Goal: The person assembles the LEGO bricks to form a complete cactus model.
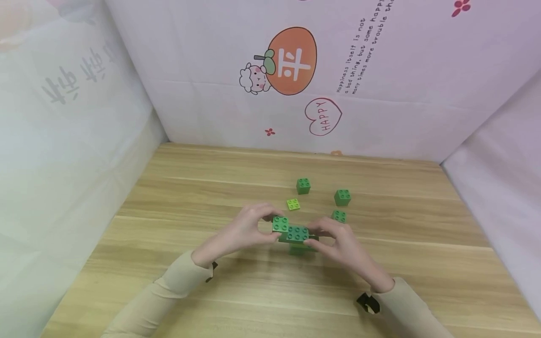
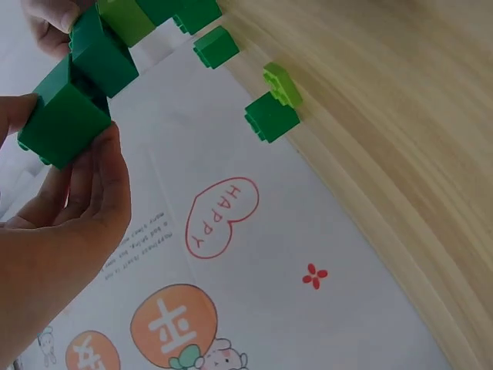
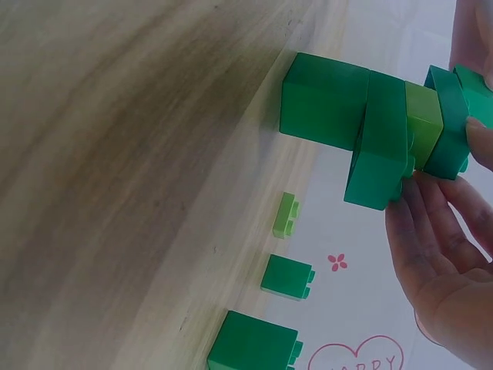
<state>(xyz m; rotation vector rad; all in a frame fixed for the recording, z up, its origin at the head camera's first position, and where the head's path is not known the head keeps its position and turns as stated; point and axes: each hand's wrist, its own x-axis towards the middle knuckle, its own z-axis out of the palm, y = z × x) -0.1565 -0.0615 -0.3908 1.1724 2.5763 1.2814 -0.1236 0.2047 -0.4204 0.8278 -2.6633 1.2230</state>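
My left hand [image 1: 249, 228] pinches a green two-by-two building block [image 1: 280, 224] between thumb and fingers. That block sits over the left end of a dark green six-stud brick [image 1: 298, 233]; whether it is fully seated I cannot tell. Below come a lime brick [image 3: 422, 127], another long dark green brick [image 3: 381, 142] and a green block [image 3: 323, 100] at the foot of the stack. At the stack's right side, my right hand [image 1: 343, 240] grips the upper dark green brick with its thumb and fingers. In the left wrist view, the left fingers and thumb hold opposite sides of the top block [image 2: 65, 116].
Beyond the hands lie a thin lime piece [image 1: 293, 204] and loose green blocks, one at the back [image 1: 303, 186], one to the right [image 1: 343, 198] and one close to the right hand [image 1: 339, 216]. Printed white cloth [image 1: 211, 94] walls the wooden table [image 1: 203, 178].
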